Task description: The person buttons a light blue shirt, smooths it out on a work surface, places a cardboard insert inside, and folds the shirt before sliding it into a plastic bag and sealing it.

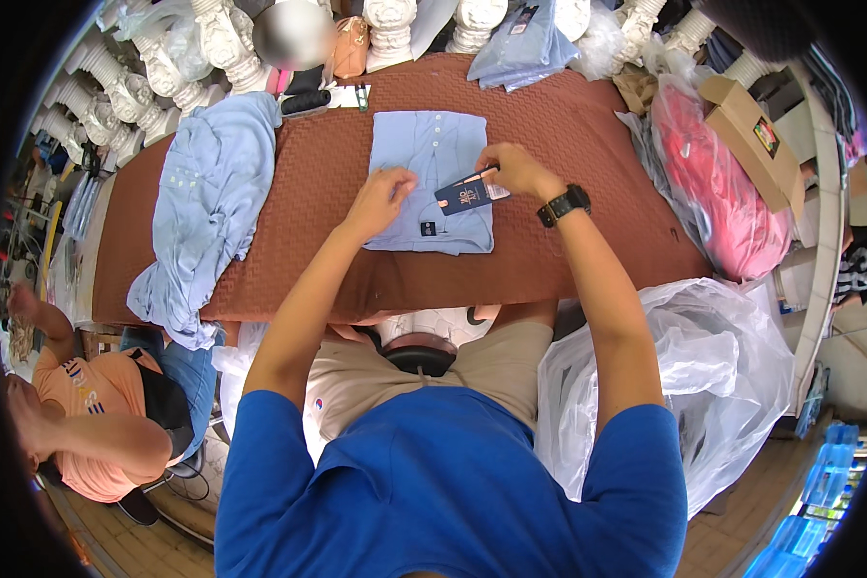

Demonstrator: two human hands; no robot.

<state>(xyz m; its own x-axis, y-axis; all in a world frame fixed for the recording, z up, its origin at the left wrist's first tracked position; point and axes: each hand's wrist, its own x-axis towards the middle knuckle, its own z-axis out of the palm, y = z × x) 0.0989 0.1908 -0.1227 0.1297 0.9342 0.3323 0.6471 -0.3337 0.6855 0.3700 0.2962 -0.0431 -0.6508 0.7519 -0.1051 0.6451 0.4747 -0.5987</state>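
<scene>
The tag (460,197), pinched at its upper end by the right grip (518,170), slants down and left from it over the folded shirt (405,144). It looks light and fairly stiff, like card that could crease, so an end or edge seems the best hold. The shirt, lying between and below both grips, seems light and limp; its folds would probably need support underneath. The left grip (383,200) is loosely curled over the shirt's left side; whether it grasps cloth, I cannot tell. Beneath is the worktop (559,125); a loose shirt (207,173) lies left of the left grip.
</scene>
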